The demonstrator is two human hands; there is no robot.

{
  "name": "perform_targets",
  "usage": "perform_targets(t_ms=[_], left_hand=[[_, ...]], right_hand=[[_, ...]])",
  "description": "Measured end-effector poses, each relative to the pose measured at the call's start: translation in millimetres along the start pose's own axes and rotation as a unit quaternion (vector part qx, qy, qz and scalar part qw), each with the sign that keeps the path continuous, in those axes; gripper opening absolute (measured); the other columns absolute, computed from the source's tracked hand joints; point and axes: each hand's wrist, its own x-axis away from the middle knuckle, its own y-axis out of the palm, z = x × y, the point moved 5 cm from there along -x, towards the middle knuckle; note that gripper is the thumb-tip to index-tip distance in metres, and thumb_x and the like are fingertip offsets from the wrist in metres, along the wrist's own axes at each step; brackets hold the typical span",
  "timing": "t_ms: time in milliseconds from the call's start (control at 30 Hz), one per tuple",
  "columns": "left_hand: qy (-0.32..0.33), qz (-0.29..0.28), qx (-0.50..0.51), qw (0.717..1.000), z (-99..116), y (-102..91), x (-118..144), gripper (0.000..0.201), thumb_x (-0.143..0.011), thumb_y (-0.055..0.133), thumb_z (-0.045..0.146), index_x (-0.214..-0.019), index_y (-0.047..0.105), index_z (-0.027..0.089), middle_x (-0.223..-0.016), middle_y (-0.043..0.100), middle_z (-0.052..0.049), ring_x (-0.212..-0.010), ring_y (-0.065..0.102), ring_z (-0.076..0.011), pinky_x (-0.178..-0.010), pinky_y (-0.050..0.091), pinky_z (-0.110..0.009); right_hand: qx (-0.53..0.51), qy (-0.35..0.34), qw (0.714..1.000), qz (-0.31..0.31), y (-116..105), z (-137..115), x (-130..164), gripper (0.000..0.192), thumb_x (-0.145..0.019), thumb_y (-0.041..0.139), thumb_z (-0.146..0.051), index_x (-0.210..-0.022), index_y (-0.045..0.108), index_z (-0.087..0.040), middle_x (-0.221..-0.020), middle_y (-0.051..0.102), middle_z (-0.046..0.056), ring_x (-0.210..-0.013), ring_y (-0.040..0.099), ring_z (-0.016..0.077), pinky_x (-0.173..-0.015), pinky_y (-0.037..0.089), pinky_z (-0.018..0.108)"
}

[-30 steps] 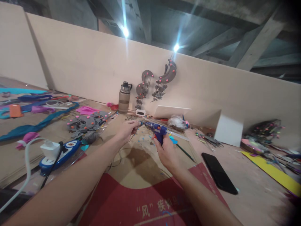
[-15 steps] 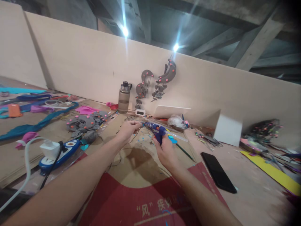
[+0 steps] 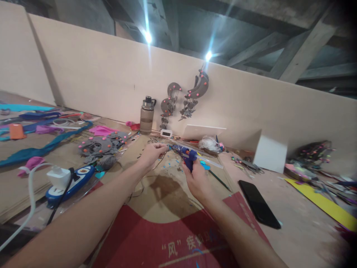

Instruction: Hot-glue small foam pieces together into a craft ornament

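Observation:
In my right hand (image 3: 196,178) is a blue hot glue gun (image 3: 188,155), its nozzle pointing left and a clear glue stick (image 3: 213,162) sticking out of its back. My left hand (image 3: 152,155) is closed in a pinch right at the nozzle tip. Whatever those fingertips hold is too small to make out. Both hands are above a red and tan cardboard sheet (image 3: 139,230) with glue marks and small blue scraps. A dark green pencil (image 3: 219,181) and a blue paper piece (image 3: 205,165) lie just right of the glue gun.
To the left are a blue power strip (image 3: 71,186) with a white plug and grey felt pieces with pink dots (image 3: 96,146). A water bottle (image 3: 147,116) and small clock (image 3: 166,133) stand by the back board, where grey crescent ornaments (image 3: 199,87) hang. A phone (image 3: 259,204) lies right.

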Motion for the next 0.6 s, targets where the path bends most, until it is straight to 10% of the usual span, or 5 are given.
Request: perform_targets(t_ms=[400,600], left_hand=[[0.02,0.022,-0.001,1.0,0.9,-6.2,-2.7,0.025,-0.061,0.072,0.036,-0.068,0.066,0.013,-0.056,0.052,0.003,-0.048,0.037,-0.0061,-0.049,0.026,-0.022],[0.013,0.055,0.049,0.997,-2.0,-18.4,-8.3,0.026,-0.058,0.074,0.035,-0.063,0.061,0.013,-0.055,0.049,0.003,-0.049,0.038,-0.0059,-0.048,0.026,-0.021]], right_hand=[[-0.095,0.069,0.993,0.015,-5.0,5.5,1.3,0.028,-0.083,0.049,-0.032,-0.106,0.055,-0.017,-0.096,0.064,0.012,-0.089,0.059,0.0242,-0.081,0.046,0.039],[-0.258,0.17,0.95,-0.036,-1.1,22.9,-2.5,0.023,-0.08,0.047,-0.036,-0.093,0.052,-0.017,-0.084,0.065,0.005,-0.048,0.049,0.0102,-0.045,0.047,0.026]])
